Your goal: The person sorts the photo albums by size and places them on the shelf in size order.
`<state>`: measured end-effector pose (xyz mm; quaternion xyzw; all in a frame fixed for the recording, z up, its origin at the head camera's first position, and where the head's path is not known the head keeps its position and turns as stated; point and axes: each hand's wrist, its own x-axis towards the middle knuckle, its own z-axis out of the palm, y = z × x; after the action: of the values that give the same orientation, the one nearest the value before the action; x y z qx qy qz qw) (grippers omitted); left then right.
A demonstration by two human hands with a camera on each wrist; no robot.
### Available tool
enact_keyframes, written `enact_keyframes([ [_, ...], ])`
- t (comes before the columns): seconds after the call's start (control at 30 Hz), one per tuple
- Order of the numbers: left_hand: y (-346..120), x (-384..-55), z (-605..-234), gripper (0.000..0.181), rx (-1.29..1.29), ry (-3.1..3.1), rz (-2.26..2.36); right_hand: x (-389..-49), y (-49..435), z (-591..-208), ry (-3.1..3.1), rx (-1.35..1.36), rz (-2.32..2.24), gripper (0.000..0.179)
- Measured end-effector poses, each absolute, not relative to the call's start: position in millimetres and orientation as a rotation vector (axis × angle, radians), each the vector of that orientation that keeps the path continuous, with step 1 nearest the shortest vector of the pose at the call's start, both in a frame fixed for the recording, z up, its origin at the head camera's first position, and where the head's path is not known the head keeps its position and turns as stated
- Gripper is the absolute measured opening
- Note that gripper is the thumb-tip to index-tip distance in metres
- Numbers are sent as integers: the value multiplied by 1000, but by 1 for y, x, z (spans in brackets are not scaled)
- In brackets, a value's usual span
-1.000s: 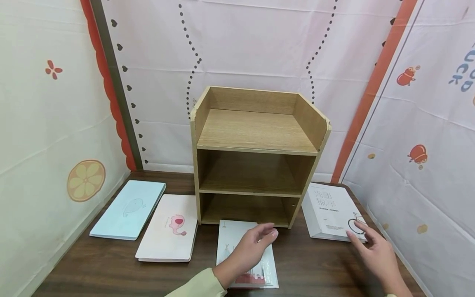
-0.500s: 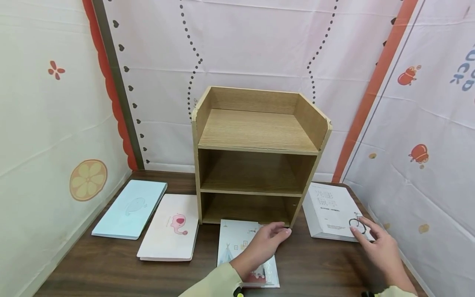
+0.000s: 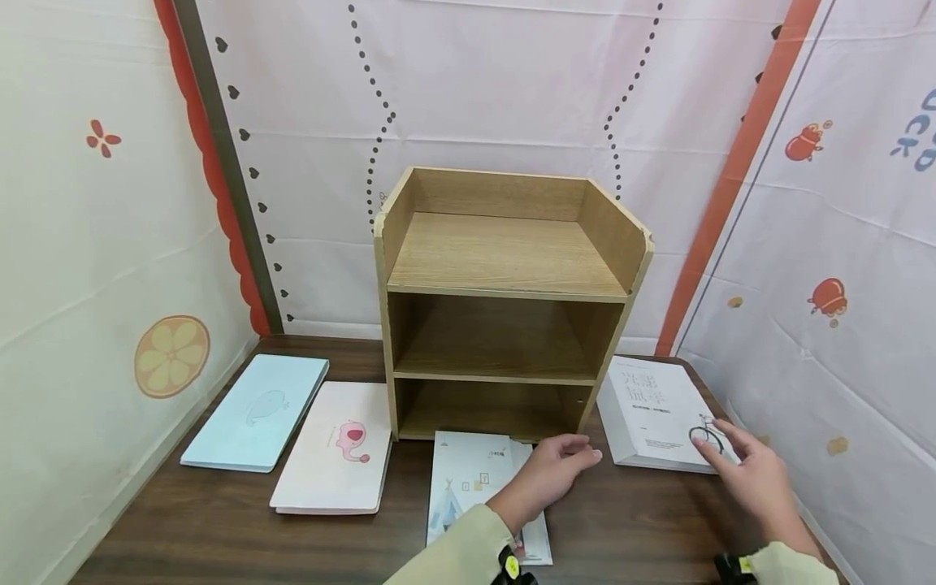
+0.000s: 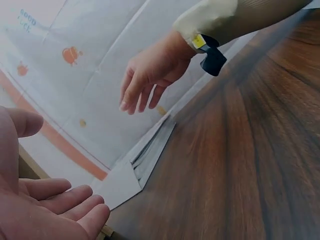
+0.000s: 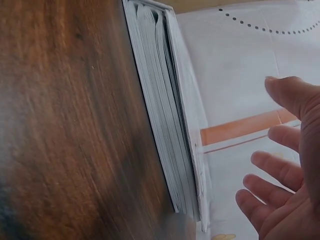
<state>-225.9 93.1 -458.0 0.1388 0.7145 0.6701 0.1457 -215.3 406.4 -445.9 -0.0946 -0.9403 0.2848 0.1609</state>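
Observation:
My right hand (image 3: pixel 756 483) hovers by the near right corner of a thick white book (image 3: pixel 658 414) with a bicycle on its cover. In the right wrist view its relaxed fingers (image 5: pixel 272 170) are apart from the book's page edges (image 5: pixel 160 115). Loosely bent, my left hand (image 3: pixel 548 479) holds nothing and is in front of the shelf's lower right corner. Beneath the left forearm lie white booklets (image 3: pixel 464 479), the front one showing a tent drawing; the arm hides part of them. The left wrist view shows the left palm (image 4: pixel 45 210) facing up and bare.
A wooden shelf unit (image 3: pixel 508 256) with three levels stands at the back centre of the dark wood table (image 3: pixel 212 528). To its left lie a light blue notebook (image 3: pixel 256 410) and a white notebook with a pink elephant (image 3: pixel 336 447). Printed cloth walls (image 3: pixel 497 89) surround the table.
My left hand has moved right, away from the booklets toward the thick book, uncovering more of the tent cover. The right hand has shifted slightly to the right. The books lie as before.

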Motion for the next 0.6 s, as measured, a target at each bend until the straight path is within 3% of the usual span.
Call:
enact_keyframes([
  [0.6,122,-234,-469,63,277,1966,1888,-238,423,-445,-2856,-453,840,89],
])
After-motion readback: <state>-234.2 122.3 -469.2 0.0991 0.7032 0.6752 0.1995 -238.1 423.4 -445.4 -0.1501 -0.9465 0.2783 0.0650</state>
